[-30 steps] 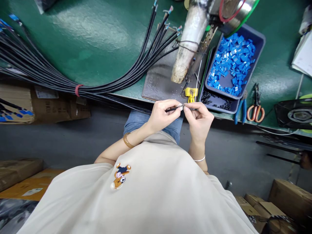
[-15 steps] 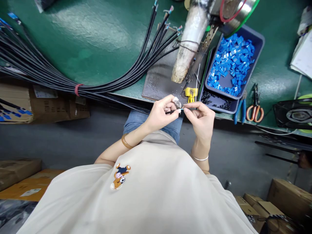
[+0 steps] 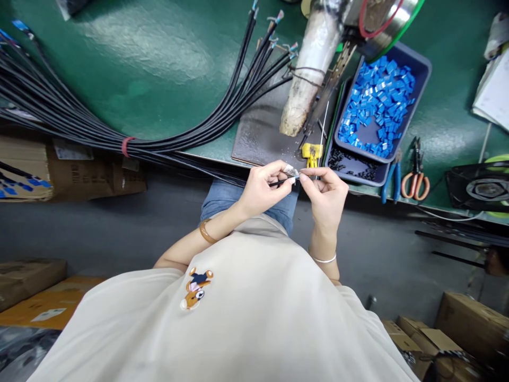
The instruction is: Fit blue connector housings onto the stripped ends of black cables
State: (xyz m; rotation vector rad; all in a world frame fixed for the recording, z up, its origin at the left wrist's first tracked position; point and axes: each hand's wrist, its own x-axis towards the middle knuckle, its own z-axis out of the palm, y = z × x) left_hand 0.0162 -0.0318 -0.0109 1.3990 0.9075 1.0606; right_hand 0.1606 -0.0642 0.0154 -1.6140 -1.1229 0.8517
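Note:
Between thumb and finger, my left hand (image 3: 264,185) pinches a black cable (image 3: 278,183) close to its stripped end. A scrap of white covering shows at its fingertip. My right hand (image 3: 324,191) is closed at the cable's tip, fingertips almost against the left ones; the small piece there is too fine to make out. A yellow tool (image 3: 312,152) sits just beyond my fingers at the table's edge. Off to the left, a bundle of black cables (image 3: 175,139) with bared coloured wires at the ends is tied by a red band (image 3: 126,146).
A grey bin (image 3: 422,79) of blue connectors overlaps a tray of small black parts (image 3: 353,163) on the right. Blue-handled pliers (image 3: 392,180) and orange-handled pliers (image 3: 415,180) lie beside them. A wrapped white tube (image 3: 308,69) slants over a dark mat (image 3: 254,135). Cartons flank me.
My left index finger has folded down toward the cable tip. The right hand has shifted very slightly left; the cable is still held between both hands.

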